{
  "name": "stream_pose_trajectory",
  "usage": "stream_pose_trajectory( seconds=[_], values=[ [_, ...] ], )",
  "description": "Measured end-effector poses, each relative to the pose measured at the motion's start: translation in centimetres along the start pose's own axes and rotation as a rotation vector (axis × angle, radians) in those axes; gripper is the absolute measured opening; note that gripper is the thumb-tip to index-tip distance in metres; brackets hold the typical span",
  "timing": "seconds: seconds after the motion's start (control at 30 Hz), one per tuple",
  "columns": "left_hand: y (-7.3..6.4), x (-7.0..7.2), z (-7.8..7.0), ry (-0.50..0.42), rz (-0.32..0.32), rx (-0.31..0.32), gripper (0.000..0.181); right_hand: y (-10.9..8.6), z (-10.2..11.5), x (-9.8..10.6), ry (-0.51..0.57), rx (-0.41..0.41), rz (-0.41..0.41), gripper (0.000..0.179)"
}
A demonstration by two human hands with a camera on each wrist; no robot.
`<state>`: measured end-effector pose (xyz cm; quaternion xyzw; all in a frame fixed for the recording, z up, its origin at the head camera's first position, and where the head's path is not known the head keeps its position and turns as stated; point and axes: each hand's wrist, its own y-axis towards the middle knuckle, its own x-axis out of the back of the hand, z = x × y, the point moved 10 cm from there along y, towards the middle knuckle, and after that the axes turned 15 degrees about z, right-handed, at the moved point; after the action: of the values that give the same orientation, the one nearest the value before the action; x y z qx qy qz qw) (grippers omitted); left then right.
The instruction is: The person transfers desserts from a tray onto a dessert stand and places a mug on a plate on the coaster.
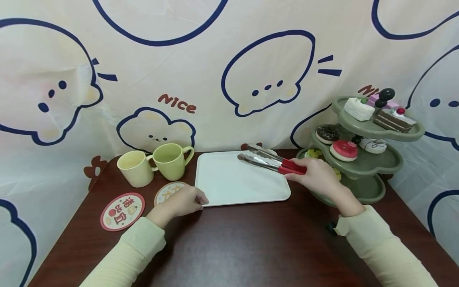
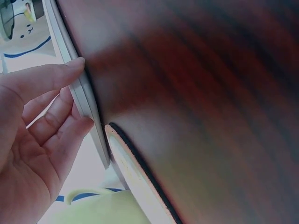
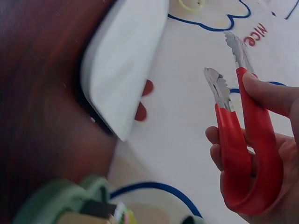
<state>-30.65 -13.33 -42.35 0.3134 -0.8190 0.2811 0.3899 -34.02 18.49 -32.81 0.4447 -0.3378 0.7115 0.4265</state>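
While the red-rimmed coaster (image 1: 122, 212) is lying flat at the far left of the wood-grain tabletop (image 1: 258, 247), the pale yellow mug (image 1: 134, 170) and the light green mug (image 1: 170, 162) are standing side by side behind it; whether they are touching cannot be told. A forward sweep of the left arm could be enough to tip either one. The tan-rimmed coaster (image 1: 168, 191) is lying just beside the white tray (image 1: 236, 189), partly hidden by the left hand (image 1: 182, 201). That hand is gripping the tray's near left corner, thumb and fingertips at the rim; an uneven pull there could be turning the tray askew or catching it on the coaster. Over the tray's right part, the red-handled tongs (image 3: 231, 142) are hanging with their arms spread, pinching nothing. The right hand (image 1: 317, 175), well apart from the left, is clasping the red handles; a slack hold could be letting them twist or drop. At the far right, the green three-tiered stand (image 1: 392, 160) is rising close to that wrist, so a careless swing could be jolting the pink-iced donut (image 1: 343, 150) or the chocolate cake slice (image 1: 393, 121) loose.
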Motion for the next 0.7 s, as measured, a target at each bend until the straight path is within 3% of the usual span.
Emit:
stream_pose_trajectory(
  seconds=[0.3, 0.53, 0.7],
  values=[
    [0.1, -0.1, 0.0, 0.005, -0.008, -0.002, 0.016, 4.0, -0.3, -4.0, 0.008, -0.057, 0.088, 0.065],
    [0.0, -0.1, 0.1, 0.006, -0.016, 0.008, 0.015, 6.6, 0.7, -6.4, 0.015, -0.007, 0.136, 0.063],
    [0.0, 0.1, 0.0, 0.011, -0.019, 0.010, 0.014, 8.1, 1.2, -7.8, 0.016, 0.013, 0.180, 0.048]
  ],
)
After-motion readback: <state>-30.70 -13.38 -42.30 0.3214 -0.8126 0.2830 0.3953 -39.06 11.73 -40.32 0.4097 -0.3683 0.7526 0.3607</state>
